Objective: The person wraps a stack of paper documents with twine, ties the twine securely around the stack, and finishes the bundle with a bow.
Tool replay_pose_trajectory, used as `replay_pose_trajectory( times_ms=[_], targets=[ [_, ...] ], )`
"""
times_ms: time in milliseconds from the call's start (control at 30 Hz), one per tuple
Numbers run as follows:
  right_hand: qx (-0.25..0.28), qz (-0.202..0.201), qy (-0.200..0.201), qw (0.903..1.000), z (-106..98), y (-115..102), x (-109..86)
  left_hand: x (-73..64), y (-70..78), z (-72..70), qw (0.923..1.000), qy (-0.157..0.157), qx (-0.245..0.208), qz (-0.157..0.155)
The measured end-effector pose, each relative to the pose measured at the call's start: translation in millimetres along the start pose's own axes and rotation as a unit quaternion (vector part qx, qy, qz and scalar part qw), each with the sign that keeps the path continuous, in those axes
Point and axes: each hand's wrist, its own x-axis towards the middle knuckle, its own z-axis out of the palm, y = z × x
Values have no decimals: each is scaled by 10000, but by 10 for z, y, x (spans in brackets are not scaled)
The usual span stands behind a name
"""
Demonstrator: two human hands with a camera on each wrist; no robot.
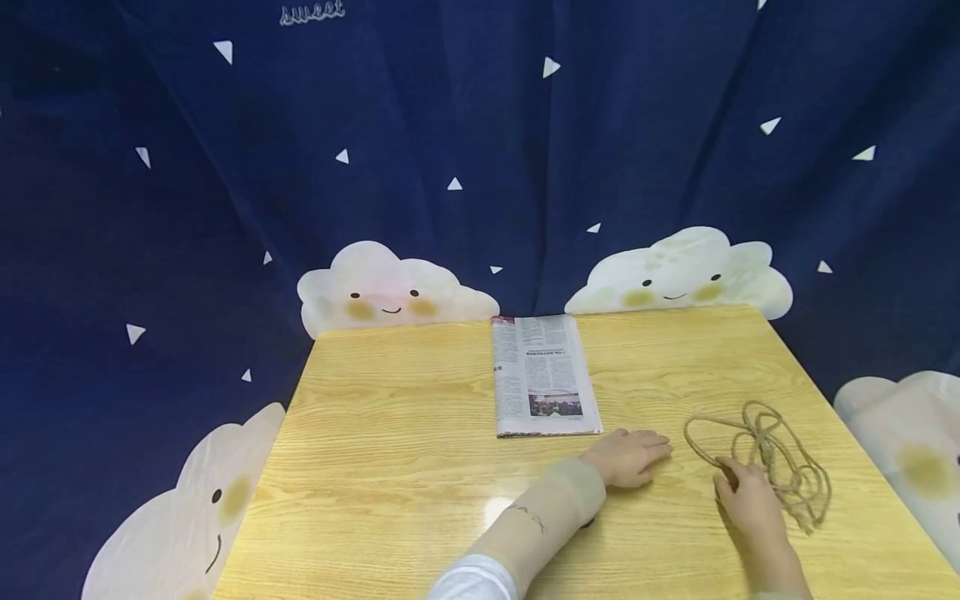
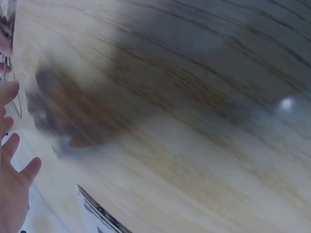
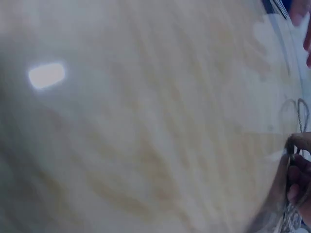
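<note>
A thin tan rope lies in loose, tangled loops on the right part of a wooden table. My right hand reaches in at its near left side, thumb and forefinger pinching a strand. In the right wrist view that hand shows at the edge with curled fingers, the rope's loop rising beyond. My left hand is low over the table between rope and newspaper, its fingers stretched toward the rope and holding nothing. Spread fingers and thumb of the left hand appear in the left wrist view.
A folded newspaper lies flat at the table's far middle, left of the rope. The pale wooden table ends at a dark blue curtain printed with clouds and triangles. Its right edge runs close past the rope.
</note>
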Motion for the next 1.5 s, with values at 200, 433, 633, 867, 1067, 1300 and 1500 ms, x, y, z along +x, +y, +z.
replay_pose_trajectory(
  times_ms=[200,433,633,867,1067,1300,1500],
  targets=[
    [99,-617,819,9947,190,-71,-64,39,94,30,9994,-216,282,43],
    [113,-1390,1455,9795,285,-96,-122,34,142,91,9984,-265,484,129],
    [159,-1398,1439,9795,307,-119,-143,10,134,148,9972,195,675,239],
    [141,-1649,1848,9688,313,-125,-135,-24,64,183,9960,446,697,339],
    [269,-1646,1852,9684,243,-148,-92,-88,-148,176,9892,1141,505,770],
    [289,-1343,1862,9729,151,-191,-3,-223,-429,111,9874,1497,158,486],
    [221,-1455,2286,9623,53,-205,90,-348,-683,13,9827,1824,-265,183]
  ],
)
